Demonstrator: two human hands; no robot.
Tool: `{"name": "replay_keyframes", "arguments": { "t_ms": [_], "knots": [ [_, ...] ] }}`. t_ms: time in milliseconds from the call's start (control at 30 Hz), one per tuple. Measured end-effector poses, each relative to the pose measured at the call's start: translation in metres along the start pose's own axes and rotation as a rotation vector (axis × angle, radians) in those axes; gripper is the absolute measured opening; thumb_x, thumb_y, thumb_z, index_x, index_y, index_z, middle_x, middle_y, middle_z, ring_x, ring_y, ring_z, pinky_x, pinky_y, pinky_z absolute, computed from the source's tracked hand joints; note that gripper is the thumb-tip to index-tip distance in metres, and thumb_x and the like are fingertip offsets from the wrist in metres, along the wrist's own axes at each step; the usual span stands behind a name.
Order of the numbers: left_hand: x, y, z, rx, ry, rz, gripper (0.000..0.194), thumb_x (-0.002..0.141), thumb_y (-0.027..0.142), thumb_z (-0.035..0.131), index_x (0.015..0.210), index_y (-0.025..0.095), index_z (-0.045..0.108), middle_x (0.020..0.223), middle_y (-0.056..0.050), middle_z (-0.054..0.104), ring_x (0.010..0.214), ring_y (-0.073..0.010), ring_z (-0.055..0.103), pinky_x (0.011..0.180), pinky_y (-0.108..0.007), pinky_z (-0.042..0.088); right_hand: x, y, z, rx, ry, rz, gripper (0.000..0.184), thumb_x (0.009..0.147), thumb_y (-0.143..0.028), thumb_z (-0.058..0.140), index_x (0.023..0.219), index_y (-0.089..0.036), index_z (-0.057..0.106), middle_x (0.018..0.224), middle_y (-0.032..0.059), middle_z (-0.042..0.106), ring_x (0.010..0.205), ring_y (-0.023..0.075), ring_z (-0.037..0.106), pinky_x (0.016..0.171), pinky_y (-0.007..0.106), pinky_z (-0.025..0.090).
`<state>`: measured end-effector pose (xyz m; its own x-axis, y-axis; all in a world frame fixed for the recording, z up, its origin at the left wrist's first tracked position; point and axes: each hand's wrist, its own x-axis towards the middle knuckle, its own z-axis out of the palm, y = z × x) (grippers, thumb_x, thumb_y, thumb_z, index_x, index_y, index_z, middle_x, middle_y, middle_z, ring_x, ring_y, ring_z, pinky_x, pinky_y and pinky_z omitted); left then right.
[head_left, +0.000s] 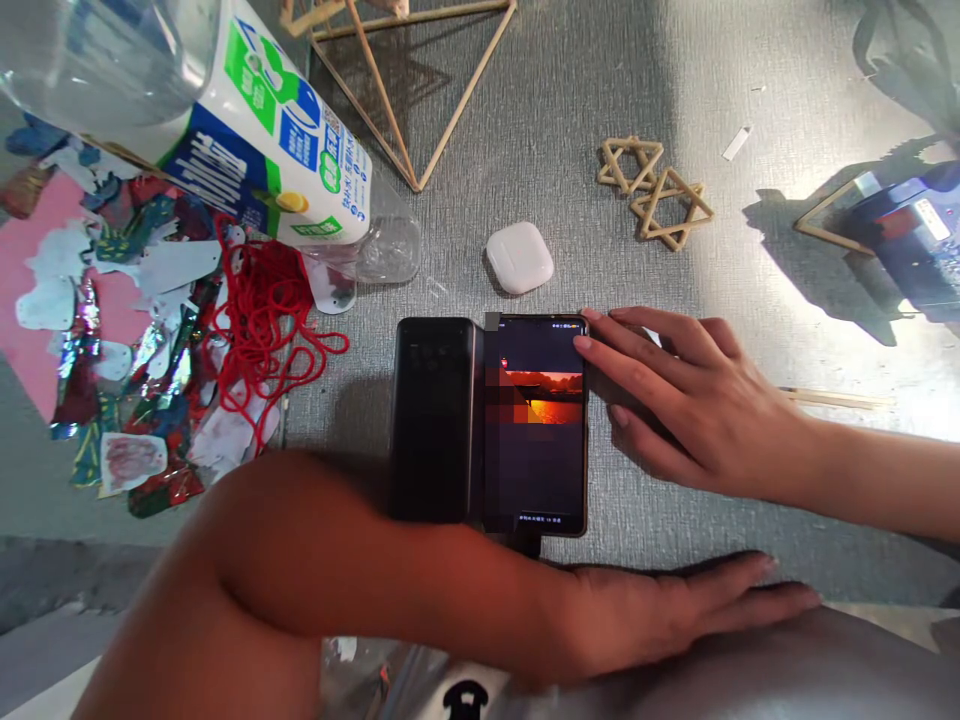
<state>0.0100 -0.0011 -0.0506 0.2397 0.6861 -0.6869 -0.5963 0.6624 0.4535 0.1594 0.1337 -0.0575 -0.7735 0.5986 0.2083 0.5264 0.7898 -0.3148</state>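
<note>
A phone (534, 425) in an open black flip case (433, 418) lies on the grey mat with its screen lit. My right hand (679, 400) rests beside the phone's right edge, fingers stretched out and fingertips touching its upper right corner. My left hand (675, 610) lies flat near the front edge, fingers extended to the right, holding nothing; its forearm crosses in front of the phone.
A white earbud case (520, 257) sits behind the phone. Two small stick stars (656, 190) and a large stick frame (409, 80) lie farther back. A plastic bottle (247, 110), red string (262, 320) and foil scraps (112, 330) crowd the left. A dark device (907, 240) sits at right.
</note>
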Motion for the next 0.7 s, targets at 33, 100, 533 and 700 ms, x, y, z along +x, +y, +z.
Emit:
{"name": "replay_keyframes", "arguments": {
  "t_ms": [33,100,533,700],
  "knots": [
    [0.000,0.002,-0.002,0.018,-0.182,-0.023,0.043,0.074,0.034,0.059,0.102,0.055,0.083,0.121,0.010,0.085,0.140,-0.0298,0.070,0.106,-0.055,0.066,0.000,0.000,0.000,0.000,0.001,0.000,0.073,0.107,-0.027,0.053,0.176,-0.018,0.030,0.174,0.0146,0.050,0.150,0.0388,0.055,0.106,0.056,0.051],
    [0.001,0.005,-0.007,0.013,-0.548,-0.147,0.047,0.080,0.029,0.056,0.113,0.052,0.081,0.129,0.011,0.082,0.144,-0.0277,0.066,0.136,-0.053,0.044,0.000,0.000,0.000,-0.002,0.001,-0.001,0.073,0.107,-0.027,0.053,0.176,-0.017,0.031,0.175,0.0145,0.050,0.151,0.0388,0.054,0.106,0.056,0.051],
    [0.003,0.002,-0.016,-0.090,-0.723,-0.396,0.053,0.077,0.031,0.058,0.124,0.048,0.077,0.145,0.017,0.071,0.163,-0.0210,0.045,0.148,-0.038,0.009,0.000,0.001,0.000,-0.014,-0.002,-0.006,0.067,0.107,-0.028,0.053,0.171,-0.014,0.039,0.175,0.0140,0.050,0.151,0.0379,0.054,0.107,0.054,0.050],
    [0.004,0.001,-0.019,-0.084,-0.733,-0.415,0.059,0.077,0.021,0.057,0.126,0.048,0.075,0.149,0.018,0.068,0.163,-0.0182,0.046,0.147,-0.037,0.013,0.000,0.000,0.000,-0.008,0.003,-0.005,0.071,0.107,-0.027,0.053,0.174,-0.016,0.034,0.174,0.0140,0.050,0.151,0.0386,0.055,0.105,0.055,0.051]
  ]
}}
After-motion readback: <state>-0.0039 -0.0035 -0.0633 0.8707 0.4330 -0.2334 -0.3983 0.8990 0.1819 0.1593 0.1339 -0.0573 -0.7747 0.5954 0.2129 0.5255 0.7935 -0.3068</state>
